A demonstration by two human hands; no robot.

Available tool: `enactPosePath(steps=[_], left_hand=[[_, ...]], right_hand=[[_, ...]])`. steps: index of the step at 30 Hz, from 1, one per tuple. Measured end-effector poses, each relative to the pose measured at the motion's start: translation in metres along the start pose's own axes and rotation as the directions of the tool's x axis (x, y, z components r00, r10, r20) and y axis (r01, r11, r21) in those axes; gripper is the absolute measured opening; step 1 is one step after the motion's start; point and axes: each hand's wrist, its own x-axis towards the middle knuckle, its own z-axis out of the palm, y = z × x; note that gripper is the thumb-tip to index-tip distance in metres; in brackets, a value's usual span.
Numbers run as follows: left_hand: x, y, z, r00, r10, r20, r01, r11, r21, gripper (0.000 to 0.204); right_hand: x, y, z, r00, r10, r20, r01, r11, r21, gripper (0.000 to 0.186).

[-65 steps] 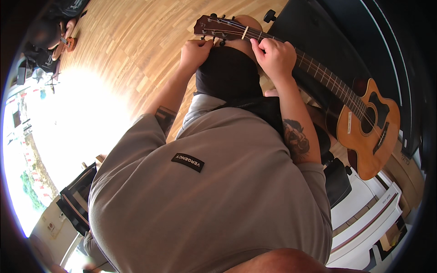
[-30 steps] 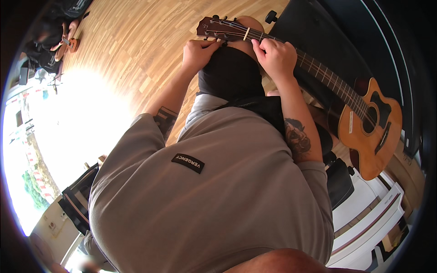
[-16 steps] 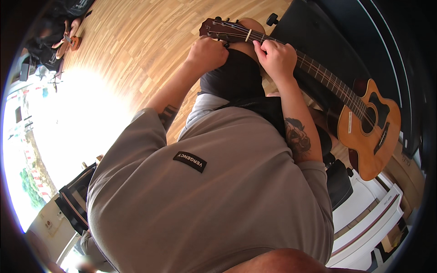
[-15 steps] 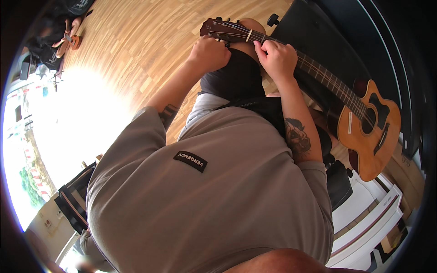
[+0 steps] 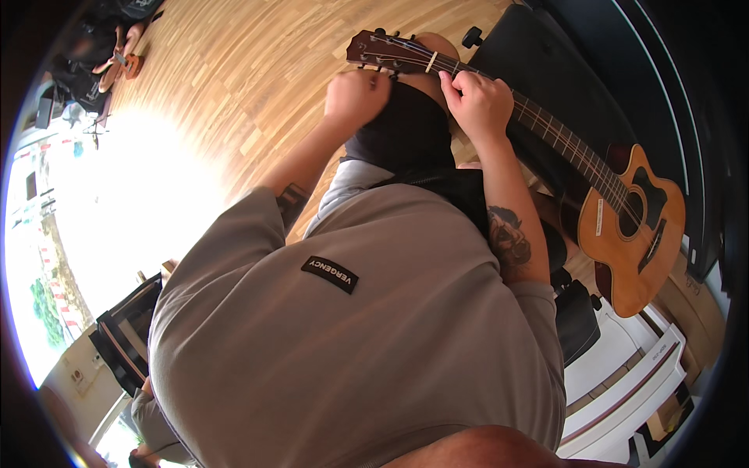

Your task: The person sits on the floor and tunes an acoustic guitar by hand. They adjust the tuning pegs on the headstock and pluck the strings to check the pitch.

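An acoustic guitar (image 5: 640, 281) with a light wooden top and a dark pickguard lies slantwise, its body at the right and its neck running up to the left. Its dark headstock (image 5: 365, 48) is at the top middle, above my dark-clad knee. My left hand (image 5: 357, 97) is closed in a pinch at a tuning peg on the headstock's near side; its fingertips are partly hidden and slightly blurred. Beside the pale nut (image 5: 431, 62), my right hand (image 5: 479, 101) is curled over the neck (image 5: 558, 136), thumb along the near edge. What its fingers press there is hidden.
A black padded bench or case (image 5: 562, 70) with a knob stands behind the neck. At the lower right is a white curved piece of furniture (image 5: 624, 390). Wooden flooring (image 5: 234, 54) stretches left, where another person holds a small brown instrument (image 5: 133, 66).
My left hand has dropped slightly away from the headstock's end, and its wrist has turned. My right hand stays at the neck. The guitar has shifted only slightly in view.
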Motion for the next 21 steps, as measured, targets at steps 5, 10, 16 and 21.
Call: enactPosePath(steps=[5,10,16,21], left_hand=[[0.012,-0.053,0.023,0.913,-0.367,0.178,0.322,0.380,-0.867,0.026],[0.013,-0.043,0.026,0.904,-0.354,0.239,0.391,0.461,-0.797,0.026],[0.049,-0.115,0.038,0.700,0.030,0.713,0.683,-0.317,-0.658,0.025],[0.048,-0.114,0.042,0.684,0.317,0.657,0.717,-0.460,-0.524,0.025]], right_hand=[[-0.002,-0.002,0.002,1.000,0.006,0.006,-0.006,1.000,0.008,0.045],[-0.002,0.000,0.001,1.000,0.007,0.007,-0.006,1.000,-0.020,0.046],[-0.002,0.000,0.004,1.000,0.011,0.008,-0.011,1.000,0.004,0.045],[-0.001,0.000,0.000,1.000,0.015,0.010,-0.014,1.000,-0.014,0.047]])
